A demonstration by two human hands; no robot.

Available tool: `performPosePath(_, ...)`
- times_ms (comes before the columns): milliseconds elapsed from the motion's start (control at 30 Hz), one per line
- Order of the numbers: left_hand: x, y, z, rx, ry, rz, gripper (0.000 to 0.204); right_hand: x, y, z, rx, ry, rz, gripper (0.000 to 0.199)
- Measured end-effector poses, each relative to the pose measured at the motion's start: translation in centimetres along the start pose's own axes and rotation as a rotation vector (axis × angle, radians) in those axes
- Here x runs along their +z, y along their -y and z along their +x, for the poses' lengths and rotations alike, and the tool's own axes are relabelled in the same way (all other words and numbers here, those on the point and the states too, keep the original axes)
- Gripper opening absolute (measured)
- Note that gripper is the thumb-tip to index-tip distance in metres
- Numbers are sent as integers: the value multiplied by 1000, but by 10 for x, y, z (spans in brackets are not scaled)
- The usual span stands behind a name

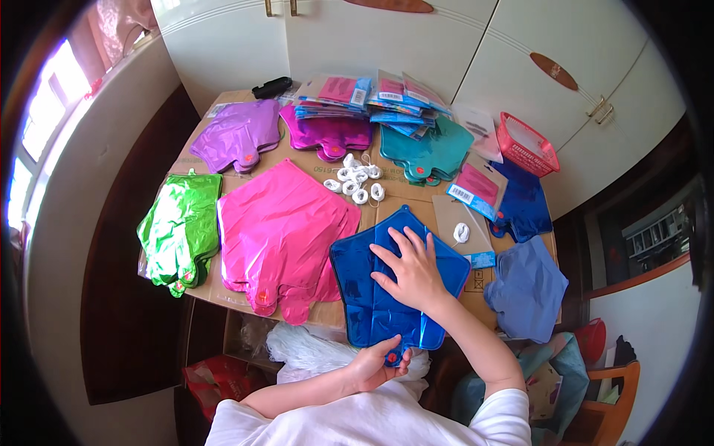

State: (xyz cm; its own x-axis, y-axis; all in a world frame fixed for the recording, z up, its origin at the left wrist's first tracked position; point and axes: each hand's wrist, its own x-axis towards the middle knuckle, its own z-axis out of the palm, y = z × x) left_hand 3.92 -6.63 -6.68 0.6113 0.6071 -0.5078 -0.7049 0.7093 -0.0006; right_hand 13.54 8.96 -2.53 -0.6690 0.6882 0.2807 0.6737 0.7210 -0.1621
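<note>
A dark blue, star-shaped flat foil balloon (364, 297) lies at the table's front edge, creased in folds. My left hand (377, 364) pinches its small tab, which has a red spot, between thumb and fingers. Flat on the upper part of the balloon rests my right hand (407, 269), its fingers spread. Just left of it are stacked pink foil balloons (279, 230). Small white string bundles (357, 178) lie in a cluster beyond, and a single white string bundle (462, 233) sits on a clear packet (454, 212) to the right.
Green (178, 227), purple (238, 134), magenta (327, 135), teal (428, 149) and dull blue (526, 286) foil balloons surround the cardboard-covered table (297, 167). Printed packets (405, 97) are piled at the back. A red basket (526, 145) stands back right, a black object (272, 88) back left.
</note>
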Motion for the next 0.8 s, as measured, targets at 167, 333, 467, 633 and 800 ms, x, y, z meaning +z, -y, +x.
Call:
performPosePath(167,-5,1,3,-3,47,12,25,3,-10,9,15,23,40,49)
performPosePath(333,-2,0,3,4,38,33,25,12,-17,12,-26,-73,33,47)
performPosePath(467,-2,2,4,29,51,44,25,15,-19,13,-75,-71,103,46)
performPosePath(633,-8,0,3,38,6,162,28,13,-18,14,-91,-40,97,45)
performPosePath(800,14,-15,-28,204,-232,435,32,8,-17,13,-90,-39,56,46)
